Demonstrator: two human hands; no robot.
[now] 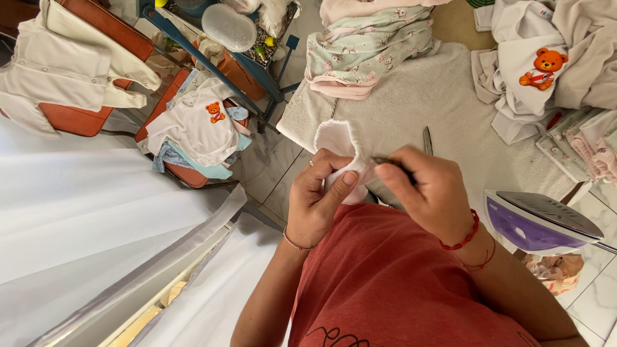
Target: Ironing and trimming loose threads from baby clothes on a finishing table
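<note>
Nearest: 2 hands raised over a red shirt (392, 283). Left hand (316, 196) curled shut on a small white fabric piece (340, 144), thumb pressed flat on its front, fingers wrapped behind. Right hand (427, 189) closed in a pinch on a thin dark tool (392, 162), its tip touching the fabric's right edge; kind of tool too hidden by the fingers to tell. 1 thin bracelet on the left wrist, 2 red cords on the right.

Just right: 1 purple and white iron (540, 222), resting at the edge of a pale towel-covered board (443, 96). Beyond the hands on that board: 1 pair of scissors (427, 140), partly hidden behind the right hand. Farther on: 1 folded stack of mint-printed clothes (366, 45), and a heap of white garments (546, 58) with 1 orange bear patch.

Left, down on the floor side: 2 orange chairs, 1 carrying a white bear shirt (196, 125), 1 draped with a cream garment (58, 71). White sheeting (96, 218) filling the lower left.
</note>
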